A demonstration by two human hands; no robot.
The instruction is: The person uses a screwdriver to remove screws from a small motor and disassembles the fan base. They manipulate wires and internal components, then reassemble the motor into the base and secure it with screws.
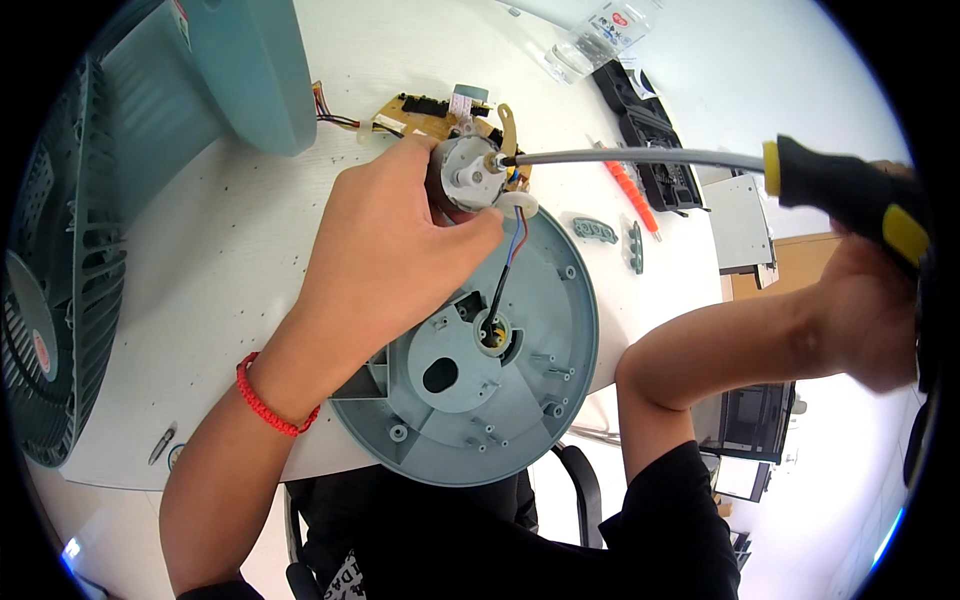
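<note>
My left hand (390, 225) is closed round a small round silver motor (472, 172), its flat face toward me. In my right hand (870, 320), at the right edge, is a screwdriver (840, 185) with a black and yellow handle. Its long grey shaft reaches left, and the tip meets the motor near its small brass-coloured spindle. A white round piece sits at the motor's lower side. Red and blue wires (518, 240) run down from there into a hole in the grey-green round base (550, 310). Partly behind the motor lies a tan circuit board (425, 118).
A grey-green fan (90, 250) stands at the left, its housing at the upper left. Toward the right lie a red-orange pen-like tool (628, 190), two small green plastic pieces (596, 230) and an open black tool case (655, 140). A clear bottle (600, 42) is at the back.
</note>
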